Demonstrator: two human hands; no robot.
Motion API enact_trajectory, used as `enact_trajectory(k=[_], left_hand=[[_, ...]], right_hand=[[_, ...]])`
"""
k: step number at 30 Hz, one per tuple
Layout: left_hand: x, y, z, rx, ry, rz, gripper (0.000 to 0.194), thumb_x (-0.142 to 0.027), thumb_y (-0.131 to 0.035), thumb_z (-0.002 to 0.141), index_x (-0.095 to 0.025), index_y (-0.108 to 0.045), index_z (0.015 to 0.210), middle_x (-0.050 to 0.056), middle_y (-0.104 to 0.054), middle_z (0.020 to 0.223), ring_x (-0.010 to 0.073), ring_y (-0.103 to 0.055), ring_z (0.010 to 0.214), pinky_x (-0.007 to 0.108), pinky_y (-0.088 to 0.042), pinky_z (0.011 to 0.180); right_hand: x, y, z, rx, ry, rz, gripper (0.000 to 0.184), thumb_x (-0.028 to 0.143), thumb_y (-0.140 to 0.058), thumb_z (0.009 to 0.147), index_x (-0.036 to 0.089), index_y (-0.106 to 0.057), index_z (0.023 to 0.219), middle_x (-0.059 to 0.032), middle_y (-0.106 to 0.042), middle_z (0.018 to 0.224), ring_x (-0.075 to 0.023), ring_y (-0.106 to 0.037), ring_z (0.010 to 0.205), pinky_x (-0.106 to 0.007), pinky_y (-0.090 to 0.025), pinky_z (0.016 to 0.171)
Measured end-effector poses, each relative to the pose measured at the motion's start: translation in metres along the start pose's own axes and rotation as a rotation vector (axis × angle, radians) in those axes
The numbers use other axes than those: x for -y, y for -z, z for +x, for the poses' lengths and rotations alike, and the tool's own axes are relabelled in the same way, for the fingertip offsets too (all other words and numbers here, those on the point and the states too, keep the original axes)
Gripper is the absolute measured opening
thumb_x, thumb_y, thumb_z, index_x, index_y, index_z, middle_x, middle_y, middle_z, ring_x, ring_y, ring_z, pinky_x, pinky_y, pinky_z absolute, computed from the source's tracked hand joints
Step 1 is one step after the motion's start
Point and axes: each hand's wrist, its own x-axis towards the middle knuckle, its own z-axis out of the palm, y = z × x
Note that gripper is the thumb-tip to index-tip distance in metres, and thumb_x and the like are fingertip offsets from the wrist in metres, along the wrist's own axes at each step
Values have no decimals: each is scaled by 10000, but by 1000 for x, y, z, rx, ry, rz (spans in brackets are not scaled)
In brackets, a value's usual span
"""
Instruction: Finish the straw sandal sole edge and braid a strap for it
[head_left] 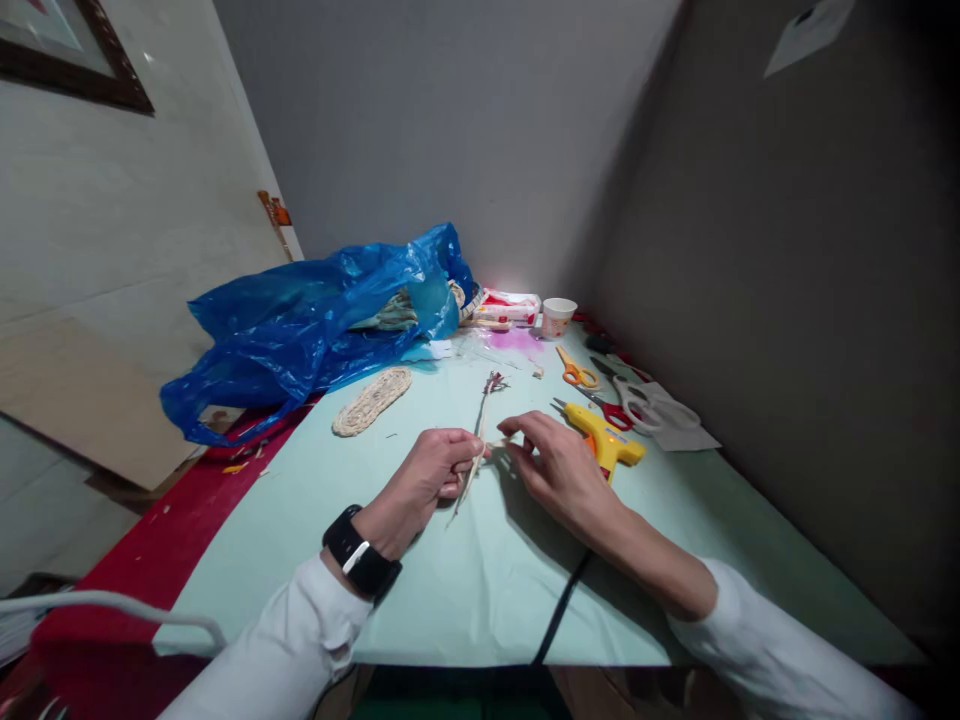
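Note:
My left hand (pixel 442 462), with a black watch on the wrist, is closed in a pinch around a thin pale stem (pixel 484 412). The stem leans slightly and carries small dark reddish sprigs (pixel 494 383) at its far tip; thin ends stick out below my fingers. A pale fibre strip (pixel 498 442) runs sideways from the stem to my right hand (pixel 559 465), whose thumb and fingertips close on its end. A flat oval piece of coiled straw cord (pixel 372 401) lies on the table to the left. Just right of my right hand rests a yellow glue gun (pixel 611 435), partly covered by it.
A blue plastic bag (pixel 322 310) with fibre bundles sits at the back left. Behind are a paper cup (pixel 558 318) and a red-and-white packet (pixel 510 306). Orange scissors (pixel 577 370), red-handled scissors (pixel 616 415) and white-handled scissors (pixel 637 405) lie right. A black cable (pixel 562 607) crosses the front edge.

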Motion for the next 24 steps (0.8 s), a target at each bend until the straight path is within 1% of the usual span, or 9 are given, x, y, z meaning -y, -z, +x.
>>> enact_trajectory(k=[2, 5, 7, 10, 13, 15, 18, 21, 24], left_hand=[[0, 0, 0, -4, 1, 30, 192, -292, -671, 720, -147, -555, 673, -105, -256, 533, 35, -159, 444, 210, -83, 417], [0, -2, 1, -21, -14, 85, 188, -284, -644, 727, -159, -525, 653, -99, -271, 540, 40, -170, 451, 212, -92, 424], [0, -3, 0, -28, -21, 128, 166, -280, -619, 737, -162, -527, 663, -94, -283, 544, 47, -178, 454, 216, -99, 428], [-2, -5, -1, -29, -21, 215, 120, -263, -575, 742, -164, -546, 681, -93, -282, 538, 59, -184, 452, 223, -124, 431], [-2, -6, -1, -46, -35, 341, 133, -279, -532, 770, -172, -556, 696, -85, -301, 535, 72, -215, 447, 229, -171, 438], [-2, -7, -2, -78, -71, 451, 162, -296, -520, 789, -177, -564, 688, -72, -342, 536, 86, -270, 460, 238, -218, 462], [-1, -8, -3, -146, -160, 651, 200, -273, -531, 797, -178, -572, 626, -34, -453, 558, 122, -396, 545, 261, -289, 552], [-1, -10, -8, -213, -240, 844, 224, -234, -507, 830, -181, -603, 635, 12, -576, 628, 166, -489, 648, 293, -310, 636], [-2, -12, -13, -255, -284, 989, 258, -227, -464, 875, -182, -622, 676, 42, -633, 664, 186, -524, 654, 311, -314, 651]], right_hand=[[-1, 4, 6, 80, -91, 131, 235, 230, -483, 944, 148, -649, 1088, -67, -683, 943, -161, -597, 742, -282, -417, 699], [1, 8, 14, 229, -162, 331, 326, 366, -422, 983, 169, -673, 914, -16, -642, 725, -136, -573, 638, -243, -406, 596], [2, 9, 17, 283, -209, 442, 373, 404, -391, 983, 167, -644, 845, -5, -583, 656, -123, -530, 583, -227, -371, 526], [1, 5, 20, 371, -271, 605, 367, 467, -451, 933, 156, -594, 802, 2, -534, 631, -102, -456, 511, -216, -328, 461], [-3, -3, 21, 455, -309, 759, 395, 537, -524, 848, 164, -516, 717, 20, -478, 597, -75, -371, 457, -206, -275, 418], [-5, -7, 20, 452, -342, 816, 391, 546, -543, 808, 169, -497, 711, 30, -457, 588, -63, -323, 443, -202, -235, 410], [-7, -10, 16, 401, -386, 822, 333, 482, -560, 788, 153, -555, 740, 20, -494, 588, -63, -312, 440, -208, -220, 417], [-6, -9, 12, 310, -399, 762, 263, 389, -584, 790, 136, -629, 735, -5, -562, 603, -79, -364, 477, -219, -252, 458], [-3, -9, 8, 202, -391, 703, 204, 316, -605, 785, 140, -677, 712, -15, -604, 616, -109, -437, 554, -235, -299, 533]])
